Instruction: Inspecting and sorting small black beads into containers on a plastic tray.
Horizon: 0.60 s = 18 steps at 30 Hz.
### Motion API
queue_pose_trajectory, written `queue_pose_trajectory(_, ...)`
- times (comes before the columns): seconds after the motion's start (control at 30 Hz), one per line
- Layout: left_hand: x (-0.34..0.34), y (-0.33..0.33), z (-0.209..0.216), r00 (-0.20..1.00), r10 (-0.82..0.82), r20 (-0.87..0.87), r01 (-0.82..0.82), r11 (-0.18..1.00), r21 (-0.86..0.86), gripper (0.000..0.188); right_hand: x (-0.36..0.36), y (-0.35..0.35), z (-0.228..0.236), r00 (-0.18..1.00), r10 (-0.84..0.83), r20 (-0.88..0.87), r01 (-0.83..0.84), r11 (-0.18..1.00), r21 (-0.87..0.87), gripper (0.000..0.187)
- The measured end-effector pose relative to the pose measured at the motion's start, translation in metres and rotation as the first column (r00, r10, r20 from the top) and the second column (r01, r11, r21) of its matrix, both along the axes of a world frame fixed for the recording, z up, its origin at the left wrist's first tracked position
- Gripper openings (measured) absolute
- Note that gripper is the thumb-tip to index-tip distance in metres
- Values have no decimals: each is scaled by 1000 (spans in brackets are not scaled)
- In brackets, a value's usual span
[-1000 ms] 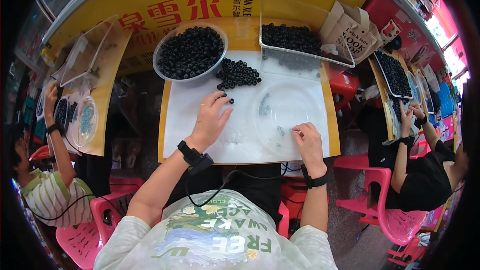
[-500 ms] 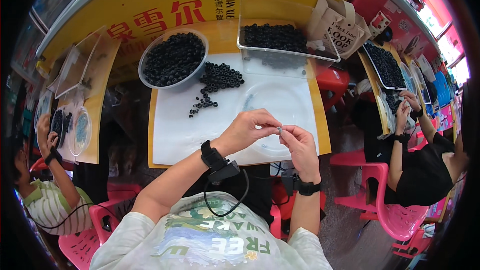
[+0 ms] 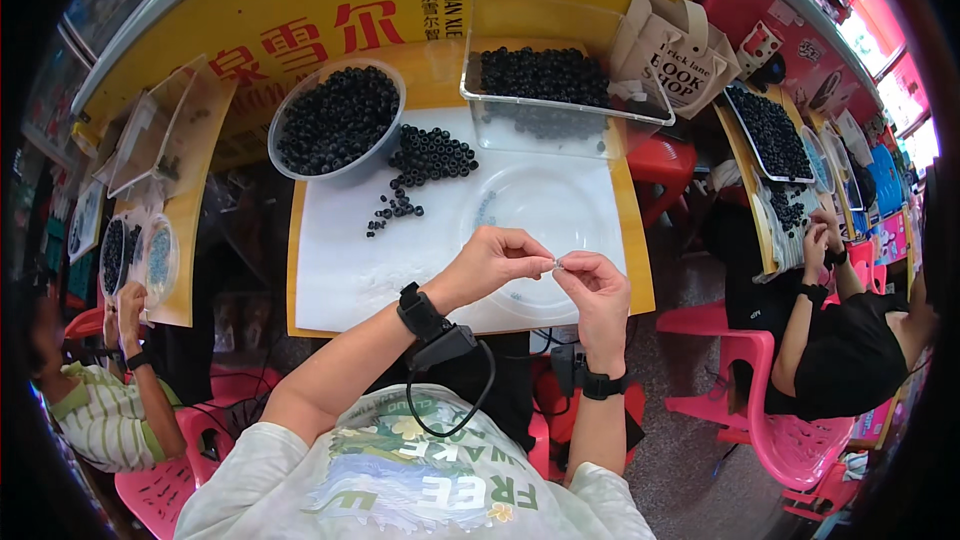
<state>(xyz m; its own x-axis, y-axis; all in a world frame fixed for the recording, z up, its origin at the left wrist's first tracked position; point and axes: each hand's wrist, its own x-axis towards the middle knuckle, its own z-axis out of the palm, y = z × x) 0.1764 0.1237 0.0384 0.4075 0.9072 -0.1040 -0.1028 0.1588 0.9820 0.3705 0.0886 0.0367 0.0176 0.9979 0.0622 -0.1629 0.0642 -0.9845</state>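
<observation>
My left hand and my right hand meet fingertip to fingertip above a clear round plate. Both are closed in a pinch on a tiny pale, shiny piece, mostly covered by the fingers and too small to name. A few small light-blue pieces lie toward the plate's left side. Farther left, loose black ring-shaped parts are spread on a white sheet. Behind them stands a translucent bowl heaped with similar black parts.
A clear plastic box of black parts stands at the table's back, beside a cloth tote bag. Co-workers sit at tables left and right, on pink chairs. Dark bands with cabled devices sit on my wrists.
The table and its containers have shifted slightly left in view. My hands keep their pinch with small finger movements. The left co-worker's hands have lowered.
</observation>
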Motion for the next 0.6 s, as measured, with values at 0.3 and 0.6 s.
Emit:
queue_pose_trajectory(0.3, 1, 9, -17, 992, 115, 51, -105, 979, -175, 23, 4, 19, -14, 822, -171, 543, 127, 985, 117, 14)
queue_pose_trajectory(0.6, 0, 17, -7, 889, 187, -419, -77, 961, 266, 19, 25, 27, -22, 751, -195, 631, 161, 981, 112, 16)
